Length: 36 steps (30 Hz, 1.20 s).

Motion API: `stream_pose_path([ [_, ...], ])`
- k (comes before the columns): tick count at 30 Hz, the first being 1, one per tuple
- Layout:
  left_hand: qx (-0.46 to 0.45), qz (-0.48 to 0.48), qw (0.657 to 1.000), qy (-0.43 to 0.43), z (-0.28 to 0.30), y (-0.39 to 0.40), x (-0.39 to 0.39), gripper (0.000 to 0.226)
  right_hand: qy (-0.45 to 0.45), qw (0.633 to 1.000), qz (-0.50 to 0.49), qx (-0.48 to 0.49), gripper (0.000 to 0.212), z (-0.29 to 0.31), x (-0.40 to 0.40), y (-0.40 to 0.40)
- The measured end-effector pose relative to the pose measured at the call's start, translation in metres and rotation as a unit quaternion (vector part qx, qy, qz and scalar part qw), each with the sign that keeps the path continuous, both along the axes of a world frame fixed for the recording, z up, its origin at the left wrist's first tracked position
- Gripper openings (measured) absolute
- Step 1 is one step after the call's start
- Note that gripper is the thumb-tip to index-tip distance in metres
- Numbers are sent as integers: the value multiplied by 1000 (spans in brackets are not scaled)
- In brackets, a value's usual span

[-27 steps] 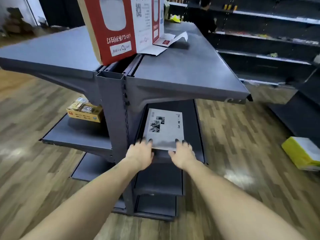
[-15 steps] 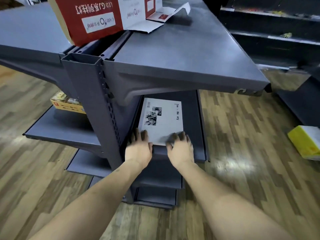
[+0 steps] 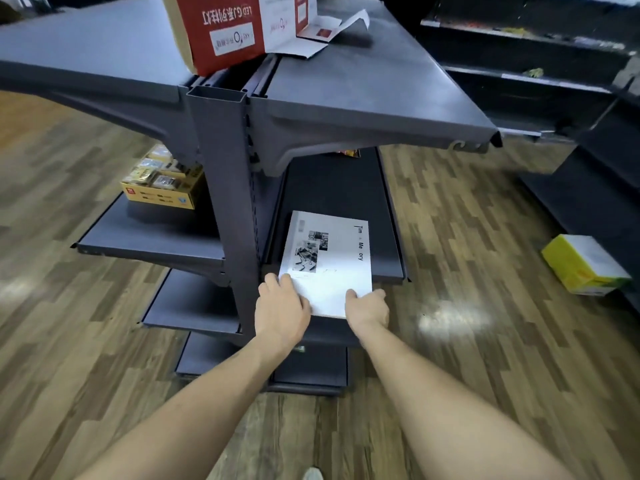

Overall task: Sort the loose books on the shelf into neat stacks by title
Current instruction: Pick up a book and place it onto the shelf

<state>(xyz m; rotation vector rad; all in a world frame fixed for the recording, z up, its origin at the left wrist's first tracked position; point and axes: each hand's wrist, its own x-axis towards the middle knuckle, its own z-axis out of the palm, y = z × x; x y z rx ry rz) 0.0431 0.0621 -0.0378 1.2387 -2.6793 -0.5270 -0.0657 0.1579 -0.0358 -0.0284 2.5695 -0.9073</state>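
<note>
Since a moment ago my hands have slid the book point(image 3: 327, 263) toward me, past the shelf point(image 3: 388, 216) lip. Left hand point(image 3: 282, 311) and right hand point(image 3: 367, 306) grip its near corners; it looks thin, light, slightly floppy, so supporting both corners seems right.

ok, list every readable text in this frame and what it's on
"Tim" and "Me ory", with letters missing: book cover.
"LED", upside down, then Chinese characters too distorted to quote: red box.
White label on the red box: too blurred.
Yellow box print: too small.
Yellow pack on the floor: nothing legible.
</note>
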Motion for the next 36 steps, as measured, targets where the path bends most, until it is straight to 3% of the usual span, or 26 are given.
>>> stream_pose_path([
  [4, 132, 60, 987, 63, 8, 2, 18, 39, -50, 999, 9, 3, 41, 7, 12, 27],
  [8, 105, 59, 986, 112, 20, 10, 14, 35, 11, 999, 32, 25, 37, 18, 9, 36],
  [15, 41, -41, 985, 160, 49, 31, -38, 36, 85, 996, 8, 26, 44, 41, -25, 80],
  [29, 26, -222, 963, 148, 91, 192, -274, 31, 148, 975, -133, 96, 45, 91, -194, 274],
  [36, 1, -314, 938, 148, 118, 298, -377, 31, 140, 961, -230, 69, 45, 105, -265, 386],
])
